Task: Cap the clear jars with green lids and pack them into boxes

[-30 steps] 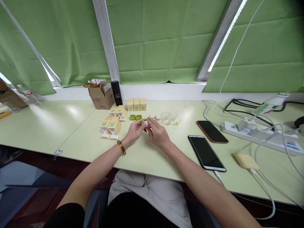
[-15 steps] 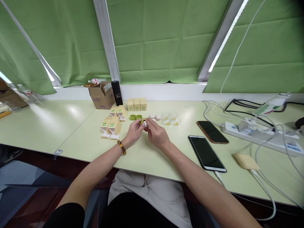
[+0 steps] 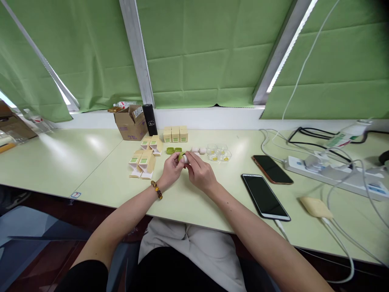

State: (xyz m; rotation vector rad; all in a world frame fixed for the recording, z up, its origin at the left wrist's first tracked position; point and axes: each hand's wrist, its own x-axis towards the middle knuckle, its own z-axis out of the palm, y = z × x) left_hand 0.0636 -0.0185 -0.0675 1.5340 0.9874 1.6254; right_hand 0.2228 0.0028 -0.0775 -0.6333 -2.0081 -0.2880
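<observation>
My left hand (image 3: 172, 170) and my right hand (image 3: 199, 172) meet just above the pale green table (image 3: 91, 162), fingers closed around a small green and white piece (image 3: 183, 157). How the two parts of the piece fit together is hidden by my fingers. Just beyond lie two small green lids (image 3: 173, 150), pinkish-white pieces (image 3: 198, 150) and clear little cups with yellow inside (image 3: 219, 153). Opened cream cartons (image 3: 142, 161) lie left of my left hand, and three shut cream boxes (image 3: 175, 134) stand in a row behind.
A brown cardboard box (image 3: 131, 123) and a black cylinder (image 3: 150, 119) stand at the back. Two phones (image 3: 263, 196) (image 3: 272, 164) lie to the right, then a cream pouch (image 3: 315, 207), a power strip (image 3: 331, 172) and tangled cables. Green blinds cover the window.
Both hands stay together on the small piece, with only slight finger movement and a small shift away from me.
</observation>
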